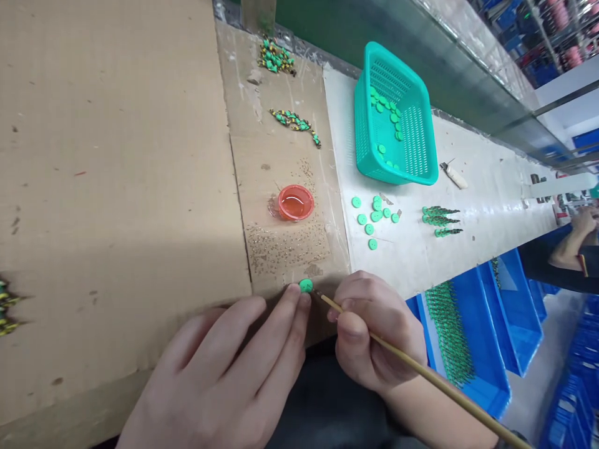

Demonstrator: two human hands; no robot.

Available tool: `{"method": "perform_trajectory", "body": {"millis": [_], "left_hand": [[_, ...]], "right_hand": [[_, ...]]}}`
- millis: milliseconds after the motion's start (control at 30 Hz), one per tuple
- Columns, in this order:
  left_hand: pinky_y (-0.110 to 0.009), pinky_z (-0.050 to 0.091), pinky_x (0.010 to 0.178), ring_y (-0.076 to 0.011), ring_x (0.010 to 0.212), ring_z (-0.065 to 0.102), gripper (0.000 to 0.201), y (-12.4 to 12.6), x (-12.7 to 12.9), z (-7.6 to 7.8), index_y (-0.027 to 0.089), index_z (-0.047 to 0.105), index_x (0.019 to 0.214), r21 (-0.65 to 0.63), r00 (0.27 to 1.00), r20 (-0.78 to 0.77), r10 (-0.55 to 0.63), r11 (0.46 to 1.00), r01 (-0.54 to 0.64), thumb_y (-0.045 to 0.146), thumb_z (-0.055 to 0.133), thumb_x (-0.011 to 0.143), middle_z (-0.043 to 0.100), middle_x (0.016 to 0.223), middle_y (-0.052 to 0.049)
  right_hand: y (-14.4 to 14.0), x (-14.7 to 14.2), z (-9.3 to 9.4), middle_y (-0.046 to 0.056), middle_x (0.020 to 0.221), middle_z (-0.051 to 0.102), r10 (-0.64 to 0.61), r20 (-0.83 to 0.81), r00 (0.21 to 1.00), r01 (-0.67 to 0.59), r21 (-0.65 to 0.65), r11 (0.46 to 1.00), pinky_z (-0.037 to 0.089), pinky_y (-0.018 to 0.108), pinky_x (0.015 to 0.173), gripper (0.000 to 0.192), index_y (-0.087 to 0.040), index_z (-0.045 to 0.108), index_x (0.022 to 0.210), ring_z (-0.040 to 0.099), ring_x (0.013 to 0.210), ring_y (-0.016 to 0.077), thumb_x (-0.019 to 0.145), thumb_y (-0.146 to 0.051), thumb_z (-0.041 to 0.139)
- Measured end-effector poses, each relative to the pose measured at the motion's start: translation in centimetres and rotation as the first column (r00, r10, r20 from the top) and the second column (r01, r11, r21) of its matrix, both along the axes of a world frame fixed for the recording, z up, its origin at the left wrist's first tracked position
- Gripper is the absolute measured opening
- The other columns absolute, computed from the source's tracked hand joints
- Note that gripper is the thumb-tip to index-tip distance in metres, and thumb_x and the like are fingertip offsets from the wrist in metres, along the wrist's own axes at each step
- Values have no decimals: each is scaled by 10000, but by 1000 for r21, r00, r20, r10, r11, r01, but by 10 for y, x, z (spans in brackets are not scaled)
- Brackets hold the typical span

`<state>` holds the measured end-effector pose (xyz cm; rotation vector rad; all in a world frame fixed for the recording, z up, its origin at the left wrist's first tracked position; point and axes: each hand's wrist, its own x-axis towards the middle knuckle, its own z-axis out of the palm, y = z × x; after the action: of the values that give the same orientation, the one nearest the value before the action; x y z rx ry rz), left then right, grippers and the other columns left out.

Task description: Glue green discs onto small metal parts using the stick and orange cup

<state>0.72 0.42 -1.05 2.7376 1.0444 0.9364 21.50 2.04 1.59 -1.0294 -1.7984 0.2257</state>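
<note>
Left hand (224,374) pins a small round green plastic disc (306,285) at the cardboard's near edge, right hand (374,333) grips a thin wooden stick (421,371). Some finished pieces (294,120) up top, loose discs (374,215) still waiting.

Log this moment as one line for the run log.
left hand: fingertips pin green disc on cardboard | right hand: holds thin stick, tip beside disc | orange cup behind

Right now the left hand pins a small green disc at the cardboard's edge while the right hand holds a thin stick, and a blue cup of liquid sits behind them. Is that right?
Not quite: the cup is orange-red, not blue, as the head view shows. The left hand does pin the green disc, and the right hand holds the thin stick.
</note>
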Motion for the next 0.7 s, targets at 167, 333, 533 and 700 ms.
{"method": "perform_trajectory", "body": {"millis": [167,333,533,700], "left_hand": [[-555,492,888,-357,1195,682,236,0,1,1,116,794,1288,-8,1000,21,5,1000,-5,166,656,1103,806,1442,-89],[-553,496,892,-354,1189,689,227,-1,1,2,122,796,1275,-23,999,32,14,1000,-14,157,660,1097,811,1427,-83],[-549,496,899,-344,1199,691,240,-1,0,2,140,803,1285,-6,1000,13,15,1000,-15,178,668,1090,796,1464,-77],[-545,506,889,-344,1203,680,272,1,-1,2,142,804,1312,16,1000,-28,-3,1000,3,158,680,1070,793,1468,-82]], "right_hand": [[1,-1,-1,-10,747,655,3,-25,1000,-3,2,1000,551,311,524,129,-179,652,1063,604,606,147,1158,-136,577],[1,-2,0,-12,739,663,-3,-6,1000,3,-14,1000,541,302,523,139,-188,650,1039,608,597,145,1150,-132,586],[-1,1,1,-7,732,658,4,62,998,-2,-24,1000,553,302,536,192,-205,634,984,609,608,147,1159,-156,574],[-3,3,-1,6,797,689,12,-57,998,-17,-87,996,600,328,578,112,-202,658,1109,664,657,165,1144,-127,582]]}}
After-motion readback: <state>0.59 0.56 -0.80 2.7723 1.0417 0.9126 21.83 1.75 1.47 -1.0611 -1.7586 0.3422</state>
